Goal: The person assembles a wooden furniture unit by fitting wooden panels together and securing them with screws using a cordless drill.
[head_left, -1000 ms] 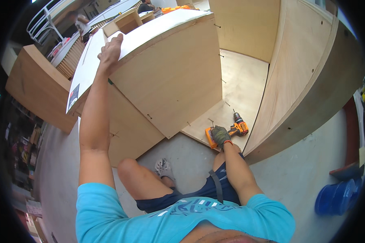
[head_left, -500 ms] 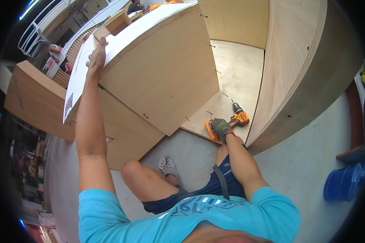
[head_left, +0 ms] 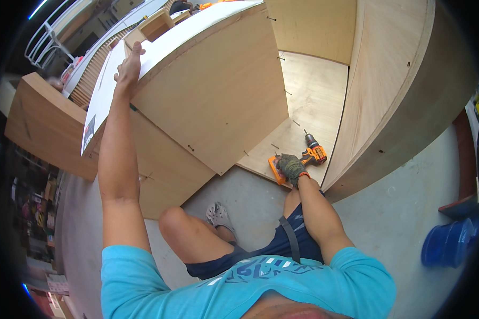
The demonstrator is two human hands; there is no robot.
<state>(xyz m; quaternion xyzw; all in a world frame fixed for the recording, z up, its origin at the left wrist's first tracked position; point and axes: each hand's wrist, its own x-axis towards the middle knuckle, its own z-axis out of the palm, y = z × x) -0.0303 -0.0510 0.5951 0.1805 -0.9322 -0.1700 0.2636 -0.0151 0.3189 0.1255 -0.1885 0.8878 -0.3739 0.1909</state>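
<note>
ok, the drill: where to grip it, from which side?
Probably its handle, from the near side: the drill lies with its chuck pointing away, handle running left to the orange base. The gloved right hand covers part of the handle.

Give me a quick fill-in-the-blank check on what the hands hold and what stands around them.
1. The power drill is gripped by the person's ____ hand.
2. The left hand is at the wooden box, whose top face is coloured ____.
3. The number of the person's hands wearing a glove is ____.
4. The plastic container at the picture's right side is coloured ____.

Missing words: right; white; one; blue.
</note>
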